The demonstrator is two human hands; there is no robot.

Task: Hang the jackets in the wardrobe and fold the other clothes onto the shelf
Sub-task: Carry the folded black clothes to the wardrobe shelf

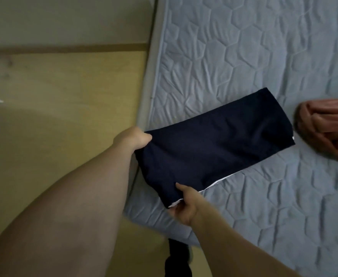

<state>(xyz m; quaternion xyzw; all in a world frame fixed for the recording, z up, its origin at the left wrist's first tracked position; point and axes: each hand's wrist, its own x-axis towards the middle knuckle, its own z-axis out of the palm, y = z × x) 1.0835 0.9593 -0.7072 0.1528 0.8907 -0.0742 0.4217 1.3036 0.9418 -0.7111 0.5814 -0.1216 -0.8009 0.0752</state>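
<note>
Both hands grip one folded piece of dark navy clothing (214,144) at its near end. The left hand (133,137) has its fingers curled round the far-left corner, where the cloth bunches slightly under the knuckles. The right hand (184,204) pinches the near corner, thumb on top of the cloth and fingers underneath, right where a thin white edge peeks out.

From the head camera, the navy piece lies as a long, flat rectangle on a pale blue quilted mattress (264,56), running from the mattress's left edge, where the hands hold it, toward the right. A narrow white line, a trim or lining, shows along its near long side and at its far right corner. No label, brand or writing can be read on it.

Just beyond its far end, apart from it, a crumpled pink-orange garment (327,128) lies on the mattress at the right border of the view. Left of the mattress is a yellowish wooden floor (64,96). Something dark (179,256), blurred, shows on the floor at the bottom, between the two forearms.
</note>
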